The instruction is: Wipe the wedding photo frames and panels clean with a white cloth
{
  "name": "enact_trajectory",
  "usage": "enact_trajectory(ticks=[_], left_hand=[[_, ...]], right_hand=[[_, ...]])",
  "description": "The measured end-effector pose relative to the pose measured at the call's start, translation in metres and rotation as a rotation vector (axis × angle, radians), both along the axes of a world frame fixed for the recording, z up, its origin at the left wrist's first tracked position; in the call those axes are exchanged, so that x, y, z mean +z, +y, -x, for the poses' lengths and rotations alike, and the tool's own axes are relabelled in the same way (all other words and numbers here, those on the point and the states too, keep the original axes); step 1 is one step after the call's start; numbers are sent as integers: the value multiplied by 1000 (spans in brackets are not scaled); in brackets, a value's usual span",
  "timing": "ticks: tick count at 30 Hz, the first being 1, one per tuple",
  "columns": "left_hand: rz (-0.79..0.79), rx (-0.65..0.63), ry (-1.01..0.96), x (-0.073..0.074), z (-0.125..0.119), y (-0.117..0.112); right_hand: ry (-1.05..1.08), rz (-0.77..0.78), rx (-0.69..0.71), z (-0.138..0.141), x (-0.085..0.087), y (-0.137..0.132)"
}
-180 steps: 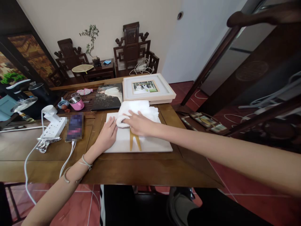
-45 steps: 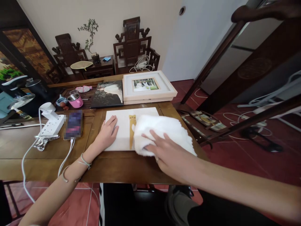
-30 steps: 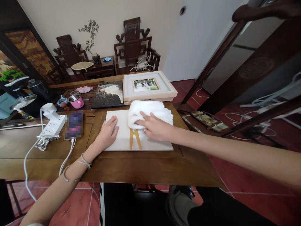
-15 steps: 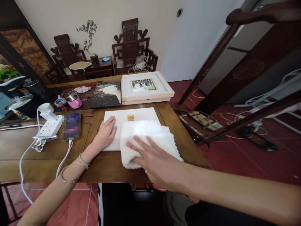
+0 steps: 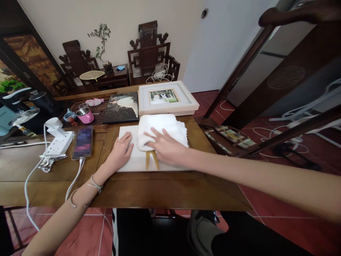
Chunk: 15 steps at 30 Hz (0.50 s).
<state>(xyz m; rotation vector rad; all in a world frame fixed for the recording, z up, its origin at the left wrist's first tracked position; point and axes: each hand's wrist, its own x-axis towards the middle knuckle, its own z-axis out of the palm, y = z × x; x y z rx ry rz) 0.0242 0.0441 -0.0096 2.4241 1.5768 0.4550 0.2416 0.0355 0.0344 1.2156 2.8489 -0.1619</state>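
A white panel (image 5: 135,161), face down with a wooden stand leg (image 5: 151,160) on its back, lies on the wooden table (image 5: 160,188). My left hand (image 5: 121,151) lies flat with fingers spread on the panel's left part. My right hand (image 5: 165,146) presses a fluffy white towel (image 5: 162,126) onto the panel's far half, fingers stretched out over the cloth.
Behind the panel lie a white framed photo (image 5: 166,101) and a dark photo print (image 5: 121,108). To the left are a phone (image 5: 82,142) on a cable, a white power strip (image 5: 60,142) and a pink cup (image 5: 85,115). Carved chairs stand along the far wall.
My right hand has slid the towel from the panel's near edge back to its far half, after several back-and-forth strokes. My left hand has stayed in place.
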Motion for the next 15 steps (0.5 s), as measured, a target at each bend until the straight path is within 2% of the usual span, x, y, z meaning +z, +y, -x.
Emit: enact_trajectory(ticks=[5,8,11,15], left_hand=[[1,-1,-2,-2,2,1],[7,-8,-1,-3,3,1],[7,-11,2,-3,4,1],[9,-12,5,-3,3,1]], right_hand=[[-123,151,49,14,14,-61],[-171,263,107,20,27,-85],[-184,292,141,22,32,-87],[-149,191,91,18,24,-53]])
